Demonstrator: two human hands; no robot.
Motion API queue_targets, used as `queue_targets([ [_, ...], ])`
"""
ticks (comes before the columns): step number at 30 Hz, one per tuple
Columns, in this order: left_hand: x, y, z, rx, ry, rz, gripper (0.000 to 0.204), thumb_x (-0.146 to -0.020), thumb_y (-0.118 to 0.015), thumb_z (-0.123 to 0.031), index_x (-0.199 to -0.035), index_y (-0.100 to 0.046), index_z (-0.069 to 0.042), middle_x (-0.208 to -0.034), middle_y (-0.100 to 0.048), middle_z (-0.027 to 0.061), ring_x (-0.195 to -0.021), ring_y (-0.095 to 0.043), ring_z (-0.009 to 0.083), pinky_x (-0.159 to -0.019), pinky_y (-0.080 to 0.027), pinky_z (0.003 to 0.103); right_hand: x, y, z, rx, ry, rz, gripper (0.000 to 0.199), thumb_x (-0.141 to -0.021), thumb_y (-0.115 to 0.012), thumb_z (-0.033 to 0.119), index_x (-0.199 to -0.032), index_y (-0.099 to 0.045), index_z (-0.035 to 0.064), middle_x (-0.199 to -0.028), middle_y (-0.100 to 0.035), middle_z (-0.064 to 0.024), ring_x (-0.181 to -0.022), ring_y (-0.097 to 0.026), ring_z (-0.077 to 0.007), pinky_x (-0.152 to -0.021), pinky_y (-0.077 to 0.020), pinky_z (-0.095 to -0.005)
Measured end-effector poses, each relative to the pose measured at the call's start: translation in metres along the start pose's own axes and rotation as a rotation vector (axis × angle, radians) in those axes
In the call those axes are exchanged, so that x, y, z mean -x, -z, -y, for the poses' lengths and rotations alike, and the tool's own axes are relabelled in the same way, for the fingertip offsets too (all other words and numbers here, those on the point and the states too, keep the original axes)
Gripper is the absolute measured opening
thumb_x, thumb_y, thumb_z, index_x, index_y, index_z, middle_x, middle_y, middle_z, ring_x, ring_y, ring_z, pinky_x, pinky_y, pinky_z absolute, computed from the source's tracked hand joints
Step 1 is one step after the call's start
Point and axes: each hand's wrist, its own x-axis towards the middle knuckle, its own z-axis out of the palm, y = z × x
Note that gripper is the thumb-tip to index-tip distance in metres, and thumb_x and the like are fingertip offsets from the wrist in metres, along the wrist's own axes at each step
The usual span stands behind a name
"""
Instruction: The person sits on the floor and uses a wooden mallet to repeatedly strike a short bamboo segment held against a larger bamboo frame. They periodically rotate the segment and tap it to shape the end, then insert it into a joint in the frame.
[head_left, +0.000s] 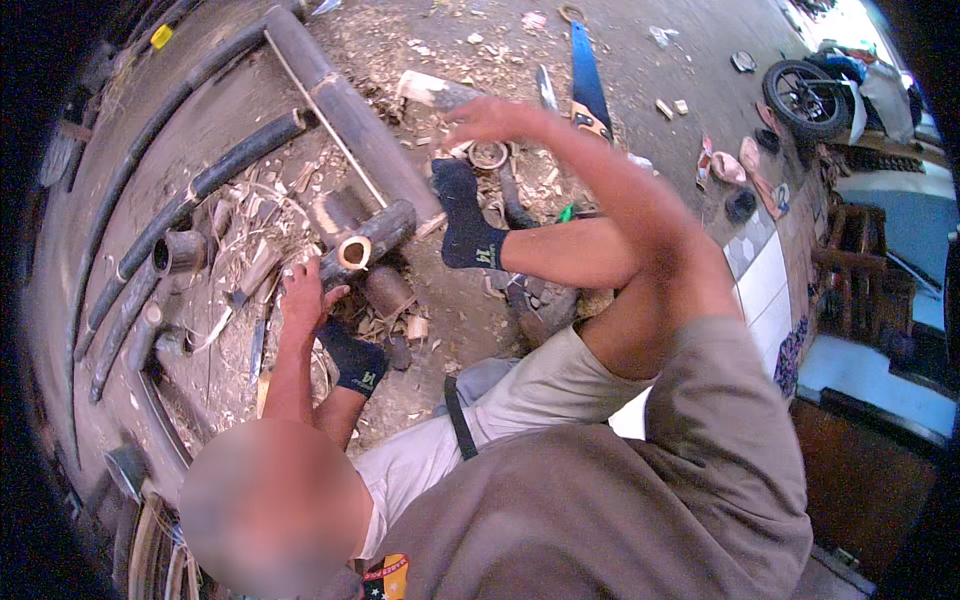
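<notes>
A short dark bamboo piece [388, 228] with a pale-rimmed round opening lies slanted between my feet, on top of other bamboo. My left hand [303, 292] is closed about its near left end, thumb apart from the fingers. My right hand [488, 120] is stretched out beyond my raised knee with its fingers extended and nothing visible in them. Just past those fingers lies a bamboo length with a pale, stripped end [428, 88]. Below the right hand a bamboo ring-shaped end [489, 156] shows beside my dark-socked foot [465, 215].
A handsaw with a blue blade [588, 75] and a metal blade [546, 88] lie ahead. Thick bamboo [345, 100] and several long dark poles [245, 160] cover the left. Shavings litter the ground. Footwear [730, 168] and a motorbike wheel [803, 100] are at the right.
</notes>
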Motion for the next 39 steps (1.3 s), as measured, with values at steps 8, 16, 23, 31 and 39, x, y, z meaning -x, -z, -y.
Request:
queue_targets([
  [8,-0.003,-0.004,-0.004,-0.039,0.009,0.054,0.089,-0.084,-0.078,-0.052,-0.152,-0.040,-0.010,-0.141,-0.052,0.0251,-0.128,-0.053,0.0478,-0.101,-0.050,0.057,0.173,0.071,-0.076,0.000,-0.334,-0.181,0.056,-0.091,-0.068,0.049,-0.123,-0.070,0.0017,-0.111,-0.073,-0.0203,-0.100,-0.070,-0.0323,-0.087,-0.0548,-0.0422],
  [16,-0.008,-0.023,0.019,-0.033,-0.090,-0.014,0.084,-0.081,-0.078,-0.059,-0.134,-0.049,-0.002,-0.129,-0.059,0.0262,-0.122,-0.057,0.0442,-0.097,-0.051,0.052,0.318,-0.223,0.010,-0.007,-0.510,0.048,0.040,-0.090,-0.070,0.033,-0.116,-0.067,0.0018,-0.094,-0.070,-0.0180,-0.083,-0.068,-0.0337,-0.074,-0.0540,-0.0473],
  [23,0.007,-0.011,0.000,-0.057,0.075,-0.023,0.090,-0.076,-0.080,-0.062,-0.139,-0.051,-0.005,-0.131,-0.060,0.0199,-0.126,-0.056,0.0398,-0.099,-0.047,0.061,0.355,-0.245,0.012,-0.023,-0.630,-0.119,0.038,-0.094,-0.067,0.032,-0.119,-0.064,0.0029,-0.085,-0.064,-0.0119,-0.076,-0.064,-0.0261,-0.068,-0.0511,-0.0410],
  [31,-0.011,0.009,-0.036,-0.026,0.061,0.003,0.094,-0.068,-0.079,-0.075,-0.121,-0.063,0.001,-0.116,-0.072,0.0183,-0.114,-0.067,0.0344,-0.097,-0.051,0.049,0.316,-0.082,0.027,-0.330,-0.561,-0.571,0.035,-0.099,-0.062,0.031,-0.122,-0.061,0.0041,-0.076,-0.057,-0.0049,-0.068,-0.058,-0.0175,-0.061,-0.0477,-0.0338],
  [39,-0.028,0.000,-0.034,0.246,0.051,0.031,0.101,-0.056,-0.082,-0.078,-0.127,-0.064,-0.008,-0.099,-0.076,0.0173,-0.093,-0.075,0.0364,-0.081,-0.059,0.048,0.125,0.095,0.125,-0.230,-0.095,-0.229,0.046,-0.099,-0.062,0.028,-0.133,-0.052,-0.0002,-0.097,-0.063,-0.0091,-0.087,-0.060,-0.0171,-0.078,-0.0478,-0.0321],
])
